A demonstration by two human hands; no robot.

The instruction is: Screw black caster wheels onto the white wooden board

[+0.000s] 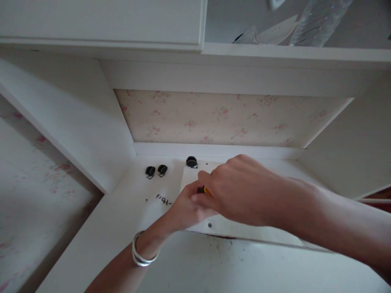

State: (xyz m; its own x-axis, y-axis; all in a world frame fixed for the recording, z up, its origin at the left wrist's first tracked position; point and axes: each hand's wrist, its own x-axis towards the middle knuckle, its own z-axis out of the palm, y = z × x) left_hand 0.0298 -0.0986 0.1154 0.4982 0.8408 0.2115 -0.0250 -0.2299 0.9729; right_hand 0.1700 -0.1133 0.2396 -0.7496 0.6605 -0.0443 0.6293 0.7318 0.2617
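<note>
So the white laminate desk top [100, 228] has a flat white board panel [238, 232] lying on it. Two small black plastic caster wheels [150, 171] sit side by side near the back edge – a third black caster [192, 162] sits apart, touching the panel's far edge.

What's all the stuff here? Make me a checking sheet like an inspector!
Surface: white board with black scribbles; a white panel lies on it.
Job's things: small yellow-and-black tool between the hands; three black wheels behind.
Clutter: dark specks by the panel's edge.
Grippers: right hand pinches the tool; left hand, bracelets on its wrist, fingers hidden.
Cables: nothing seen.
Surroundings: flowery back wall; shelf above with a clear bottle and paper.
</note>
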